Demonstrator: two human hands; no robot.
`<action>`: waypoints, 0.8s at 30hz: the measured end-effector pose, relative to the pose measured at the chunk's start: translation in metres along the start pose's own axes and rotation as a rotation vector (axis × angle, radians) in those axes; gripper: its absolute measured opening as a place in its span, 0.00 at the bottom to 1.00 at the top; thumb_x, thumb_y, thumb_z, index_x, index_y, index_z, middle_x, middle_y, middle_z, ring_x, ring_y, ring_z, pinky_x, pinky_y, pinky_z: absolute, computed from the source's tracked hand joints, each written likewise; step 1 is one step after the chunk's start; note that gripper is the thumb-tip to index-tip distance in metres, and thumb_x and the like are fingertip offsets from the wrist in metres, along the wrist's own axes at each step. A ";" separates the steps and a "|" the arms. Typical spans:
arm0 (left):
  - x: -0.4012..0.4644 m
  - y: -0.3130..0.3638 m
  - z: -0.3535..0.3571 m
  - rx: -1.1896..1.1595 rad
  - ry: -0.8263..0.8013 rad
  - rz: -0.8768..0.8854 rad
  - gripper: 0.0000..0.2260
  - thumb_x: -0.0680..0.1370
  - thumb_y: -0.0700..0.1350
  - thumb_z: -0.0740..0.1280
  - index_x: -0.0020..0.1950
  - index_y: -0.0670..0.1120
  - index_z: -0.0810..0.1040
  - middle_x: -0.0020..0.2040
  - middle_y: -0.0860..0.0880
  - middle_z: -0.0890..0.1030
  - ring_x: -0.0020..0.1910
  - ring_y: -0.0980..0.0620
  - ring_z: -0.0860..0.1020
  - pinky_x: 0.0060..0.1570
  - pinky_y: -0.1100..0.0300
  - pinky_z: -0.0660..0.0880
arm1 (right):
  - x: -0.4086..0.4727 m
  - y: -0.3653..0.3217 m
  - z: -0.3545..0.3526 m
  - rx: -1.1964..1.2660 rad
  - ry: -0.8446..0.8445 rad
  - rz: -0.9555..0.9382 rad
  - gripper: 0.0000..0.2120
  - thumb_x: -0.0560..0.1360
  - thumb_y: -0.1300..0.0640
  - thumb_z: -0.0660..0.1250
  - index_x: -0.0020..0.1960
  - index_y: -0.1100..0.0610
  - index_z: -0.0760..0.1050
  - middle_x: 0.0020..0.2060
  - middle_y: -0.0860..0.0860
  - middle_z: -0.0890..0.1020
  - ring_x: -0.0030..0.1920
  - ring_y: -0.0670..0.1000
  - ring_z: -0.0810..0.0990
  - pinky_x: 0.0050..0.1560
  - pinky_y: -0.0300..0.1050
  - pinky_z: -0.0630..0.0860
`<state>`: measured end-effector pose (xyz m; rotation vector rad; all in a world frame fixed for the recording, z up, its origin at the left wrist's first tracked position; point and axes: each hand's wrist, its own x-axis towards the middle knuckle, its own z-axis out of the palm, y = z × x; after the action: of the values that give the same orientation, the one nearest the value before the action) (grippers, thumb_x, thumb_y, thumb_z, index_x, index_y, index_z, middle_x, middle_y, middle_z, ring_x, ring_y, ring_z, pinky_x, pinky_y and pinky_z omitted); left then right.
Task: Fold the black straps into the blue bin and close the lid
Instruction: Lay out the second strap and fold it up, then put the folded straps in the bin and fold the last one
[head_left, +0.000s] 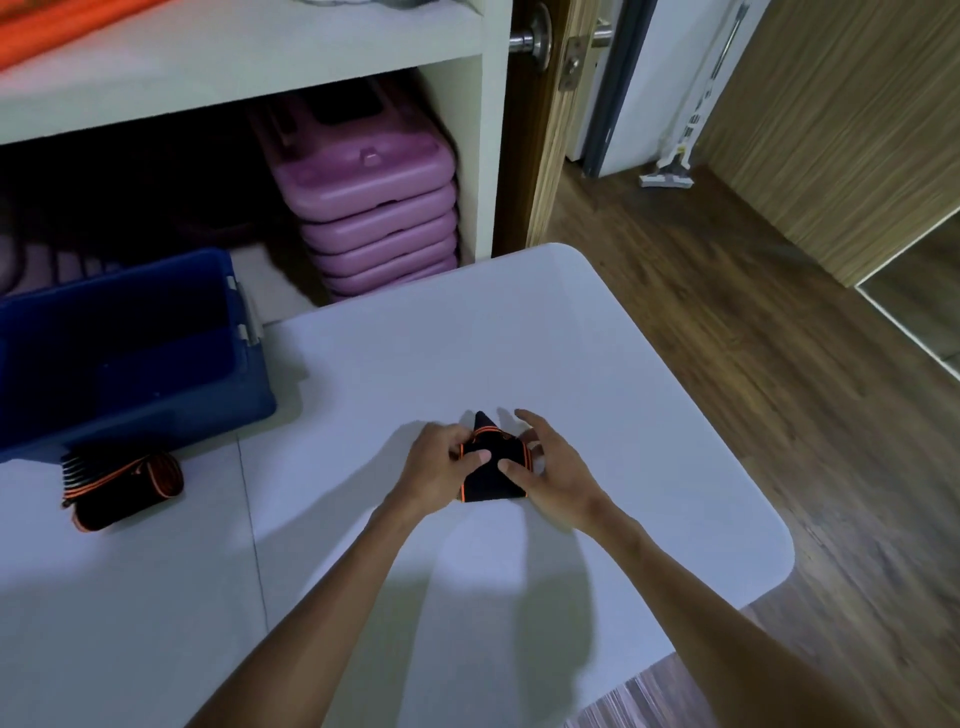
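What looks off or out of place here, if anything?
Nothing damaged or spilled. The blue bin is open with no lid in sight. One rolled strap lies on the white table in front of the bin, not inside it. Left hand and right hand both grip a second strap, mid-fold.

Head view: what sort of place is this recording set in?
Probably a room in a home, used for storage. A white shelving unit holds stacked pink cases, a wooden door stands open onto wood-look flooring, and a mop leans by the wall.
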<state>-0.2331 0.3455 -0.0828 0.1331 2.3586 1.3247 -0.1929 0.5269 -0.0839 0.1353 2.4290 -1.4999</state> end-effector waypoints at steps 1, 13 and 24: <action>-0.005 -0.005 -0.002 -0.015 0.022 0.007 0.08 0.74 0.44 0.69 0.38 0.40 0.77 0.31 0.45 0.75 0.32 0.52 0.73 0.33 0.61 0.68 | -0.002 -0.003 0.004 -0.003 -0.045 -0.015 0.30 0.75 0.55 0.71 0.72 0.49 0.61 0.53 0.43 0.72 0.53 0.38 0.73 0.39 0.23 0.71; -0.093 -0.084 -0.066 0.025 0.355 -0.015 0.12 0.76 0.51 0.67 0.59 0.53 0.74 0.52 0.60 0.80 0.53 0.63 0.77 0.51 0.63 0.74 | 0.007 -0.048 0.104 -0.603 -0.280 -0.448 0.28 0.77 0.37 0.59 0.71 0.50 0.65 0.62 0.45 0.72 0.59 0.50 0.69 0.58 0.46 0.70; -0.155 -0.099 -0.153 0.030 0.550 0.080 0.16 0.76 0.48 0.67 0.58 0.66 0.71 0.54 0.63 0.77 0.53 0.61 0.77 0.52 0.61 0.76 | 0.006 -0.130 0.186 -0.186 -0.343 -0.389 0.13 0.78 0.47 0.65 0.62 0.40 0.72 0.56 0.38 0.72 0.58 0.40 0.73 0.59 0.34 0.70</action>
<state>-0.1439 0.1266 -0.0467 -0.1510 2.8488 1.5128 -0.1929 0.3023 -0.0513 -0.6140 2.3766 -1.2911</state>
